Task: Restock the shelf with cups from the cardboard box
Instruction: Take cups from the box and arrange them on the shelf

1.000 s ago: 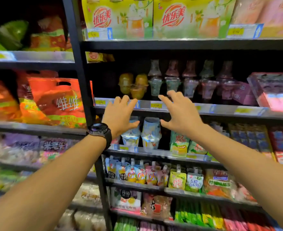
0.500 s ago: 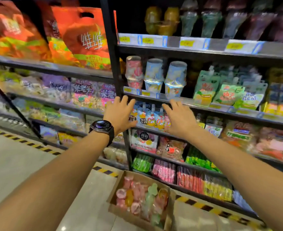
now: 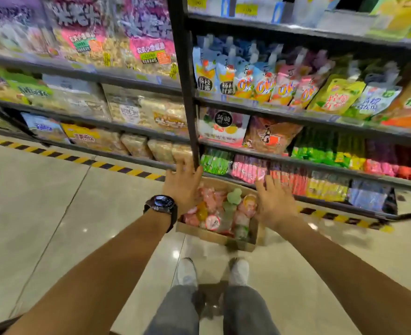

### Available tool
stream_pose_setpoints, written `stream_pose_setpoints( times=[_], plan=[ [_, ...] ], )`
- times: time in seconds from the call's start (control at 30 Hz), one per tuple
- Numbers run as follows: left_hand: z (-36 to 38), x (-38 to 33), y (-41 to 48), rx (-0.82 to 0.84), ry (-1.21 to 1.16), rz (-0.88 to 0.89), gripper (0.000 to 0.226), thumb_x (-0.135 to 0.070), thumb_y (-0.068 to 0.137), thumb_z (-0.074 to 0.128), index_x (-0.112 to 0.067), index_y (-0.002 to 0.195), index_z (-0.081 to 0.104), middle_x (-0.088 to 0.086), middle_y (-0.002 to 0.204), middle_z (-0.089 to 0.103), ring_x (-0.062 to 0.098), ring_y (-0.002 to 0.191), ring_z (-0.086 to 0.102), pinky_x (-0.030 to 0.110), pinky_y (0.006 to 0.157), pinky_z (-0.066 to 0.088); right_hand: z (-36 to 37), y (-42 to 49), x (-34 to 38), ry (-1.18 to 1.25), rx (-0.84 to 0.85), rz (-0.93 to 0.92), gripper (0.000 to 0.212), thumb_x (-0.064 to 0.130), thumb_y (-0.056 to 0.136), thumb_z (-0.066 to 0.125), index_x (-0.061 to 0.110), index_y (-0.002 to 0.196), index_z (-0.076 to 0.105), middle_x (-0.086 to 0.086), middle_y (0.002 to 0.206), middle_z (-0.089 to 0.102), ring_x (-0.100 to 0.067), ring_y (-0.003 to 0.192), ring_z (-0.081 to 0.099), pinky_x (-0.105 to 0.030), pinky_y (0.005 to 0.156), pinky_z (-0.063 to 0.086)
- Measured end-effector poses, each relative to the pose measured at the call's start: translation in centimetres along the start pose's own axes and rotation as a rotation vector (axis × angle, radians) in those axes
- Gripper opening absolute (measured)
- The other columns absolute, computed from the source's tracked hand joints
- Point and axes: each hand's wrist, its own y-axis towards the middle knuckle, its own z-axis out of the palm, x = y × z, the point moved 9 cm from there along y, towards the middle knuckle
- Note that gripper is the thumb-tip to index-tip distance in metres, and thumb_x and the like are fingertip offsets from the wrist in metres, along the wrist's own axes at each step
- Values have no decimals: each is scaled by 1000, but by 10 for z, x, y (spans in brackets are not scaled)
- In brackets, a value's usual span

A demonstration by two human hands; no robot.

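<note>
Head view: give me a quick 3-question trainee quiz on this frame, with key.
1. True or false: the cardboard box stands on the floor.
2. The left hand is: A) gripping a cup; B) open, holding nothing; C) out of view.
3. Fill in: the watch is on the ___ wrist.
Key: 1 true; 2 B; 3 left.
</note>
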Motion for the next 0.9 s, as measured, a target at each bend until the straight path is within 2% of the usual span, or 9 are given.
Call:
stream_pose_setpoints(
  times=[0.07,0.2,0.3,0.47,0.6,0.67,0.77,0.83,0.9],
  plan=[
    [50,-2,12,36,-35,-20,83,-60,79,61,-19,142,25,14,143,34,37,125,40,52,92,44,50,9,-1,11,49,17,78,39,80,65,20,145,27,-9,148,25,-30,138,25,-43,108,34],
    [152,-10,41,107,-32,-58,96,-62,74,65,-17,147,20,14,143,38,37,125,43,47,86,46,151,43,-8,16,163,27,94,42,79,67,19,151,11,-10,155,9,-34,145,7,-43,113,27],
    [228,-19,72,139,0,-10,83,-56,77,64,-19,143,29,9,137,39,35,121,42,47,85,44,218,87,-16,-1,138,6,89,41,77,66,20,149,17,-12,151,18,-34,141,16,-44,110,29],
    [362,-21,133,142,20,-3,82,-53,75,65,-18,142,34,8,129,44,33,110,49,42,79,46,330,186,-24,-57,60,-15,89,49,69,67,21,144,28,-10,141,33,-31,135,27,-48,113,25],
    [456,-17,176,96,59,37,87,-58,71,64,-19,143,34,8,125,48,32,105,52,42,81,44,406,259,-15,-100,31,-76,94,42,73,69,19,149,18,-13,146,27,-32,134,28,-42,105,31],
    [495,-11,193,73,104,56,88,-57,68,66,-19,143,37,8,121,50,31,101,54,42,82,46,433,291,-6,-195,-12,-153,93,32,72,71,18,150,22,-17,150,24,-34,137,27,-41,105,31],
    [538,-3,208,0,135,81,79,-54,62,72,-17,129,53,8,108,58,31,90,56,41,72,48,456,327,7,-387,-122,-267,91,24,68,76,18,147,32,-21,152,27,-37,136,31,-45,110,28],
    [558,-2,213,15,154,119,79,-57,67,71,-17,132,49,8,112,58,31,98,56,41,79,44,472,343,14,-522,-102,-311,86,22,78,66,16,151,20,-18,156,16,-35,140,21,-45,114,19],
    [569,0,218,15,157,135,78,-57,78,65,-18,140,37,8,123,54,30,110,52,39,89,40,478,354,22,-624,-150,-355,68,17,85,56,15,147,28,-13,151,23,-31,135,26,-44,110,23]
  ],
)
